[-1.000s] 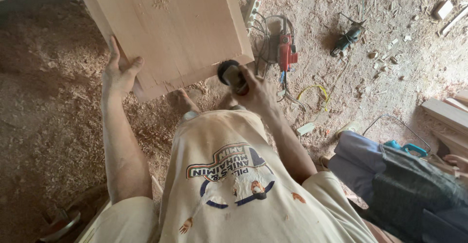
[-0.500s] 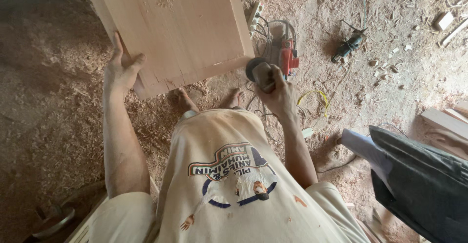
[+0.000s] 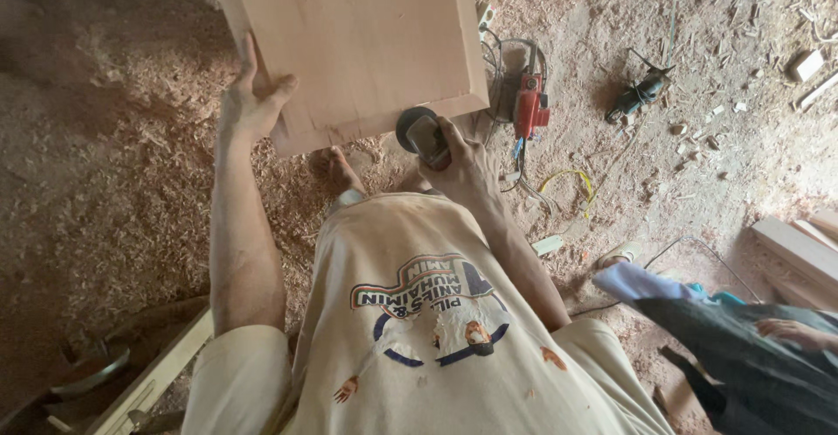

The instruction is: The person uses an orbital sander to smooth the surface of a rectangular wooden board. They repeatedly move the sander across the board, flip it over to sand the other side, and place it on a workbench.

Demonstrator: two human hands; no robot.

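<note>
A large pale wooden panel (image 3: 358, 42) with a moulded edge stands tilted in front of me. My left hand (image 3: 251, 103) grips its lower left corner. At the panel's lower right edge, my right hand (image 3: 458, 160) holds a small power sander (image 3: 417, 131) with a round dark disc. The disc sits just under the panel's edge. One of my bare feet (image 3: 336, 169) shows below the panel on the sawdust.
Sawdust and shavings (image 3: 113, 182) cover the floor. A red power tool (image 3: 530, 108) with cables lies right of the panel, a dark tool (image 3: 637, 95) farther right. Wood planks (image 3: 799, 247) lie at the right edge. Another person's sleeve and hand (image 3: 790, 330) show at bottom right.
My right hand has carried the sander rightwards along the panel's lower edge and now holds it near the right corner. The view shifted; my left hand kept its grip.
</note>
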